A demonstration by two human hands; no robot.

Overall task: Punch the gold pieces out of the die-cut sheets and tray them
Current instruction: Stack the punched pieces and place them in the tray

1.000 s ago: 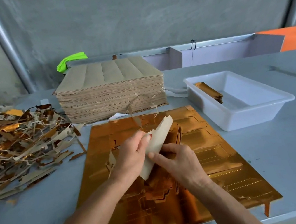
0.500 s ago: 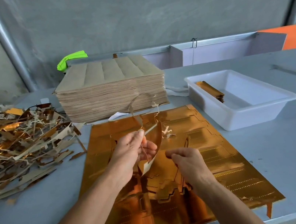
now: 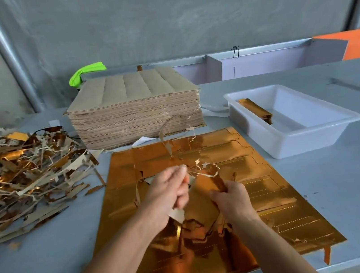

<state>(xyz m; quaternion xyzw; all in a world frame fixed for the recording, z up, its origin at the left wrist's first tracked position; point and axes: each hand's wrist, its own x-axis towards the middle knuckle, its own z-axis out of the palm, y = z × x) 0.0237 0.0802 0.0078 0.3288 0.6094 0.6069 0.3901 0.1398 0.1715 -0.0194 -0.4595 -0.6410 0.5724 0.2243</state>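
A gold die-cut sheet (image 3: 277,194) lies flat on the table in front of me. Above its middle both hands hold one punched-out gold piece (image 3: 204,191). My left hand (image 3: 169,192) pinches its upper left edge, where a thin scrap strip (image 3: 170,142) curls upward. My right hand (image 3: 230,197) grips its right side. A white plastic tray (image 3: 315,136) stands at the right, with a small stack of gold pieces (image 3: 256,109) leaning in its far left corner.
A tall stack of brown sheets (image 3: 134,108) stands behind the gold sheet. A heap of scrap strips (image 3: 20,175) covers the table's left side. Grey and orange bins (image 3: 279,56) line the wall. The table's front edge runs just below the sheet.
The piece has turned from its pale back to its gold face. My right hand, which had let go half a second ago, now grips the piece again.
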